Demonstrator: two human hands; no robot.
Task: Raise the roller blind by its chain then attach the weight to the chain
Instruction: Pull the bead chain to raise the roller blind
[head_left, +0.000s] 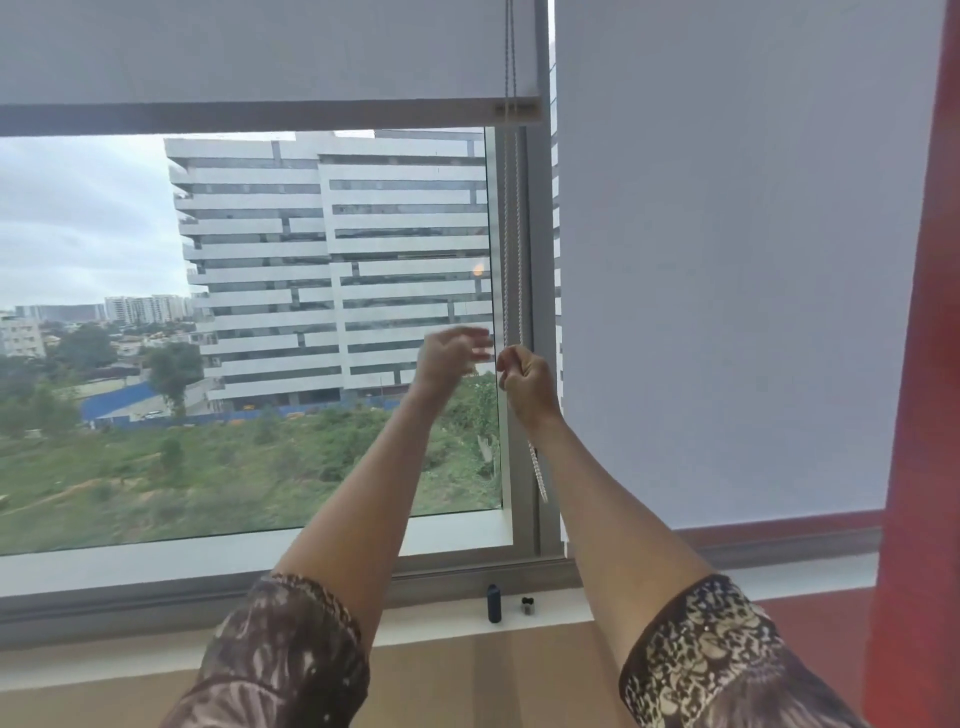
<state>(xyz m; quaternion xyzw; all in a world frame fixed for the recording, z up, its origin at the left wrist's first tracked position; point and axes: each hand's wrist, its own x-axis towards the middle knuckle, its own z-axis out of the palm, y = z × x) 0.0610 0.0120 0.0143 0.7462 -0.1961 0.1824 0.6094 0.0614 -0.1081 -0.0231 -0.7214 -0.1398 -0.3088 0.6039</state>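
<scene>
right hand (527, 382) clenched on chain (511, 234) by window frame | left hand (454, 353) released, blurry, just left of it | blind (260, 52) up high | weight (494, 603) on sill (561, 605) below

- A white window sill (810, 577) runs along the foot of the window, under the glass and the lowered blind on the right.
- A dark blue cylinder (494, 603) stands upright on the sill, below the window's upright frame post.
- Just beside it, to the right, sits a much smaller dark piece with a pale top (528, 606); it is too small to tell more.
</scene>
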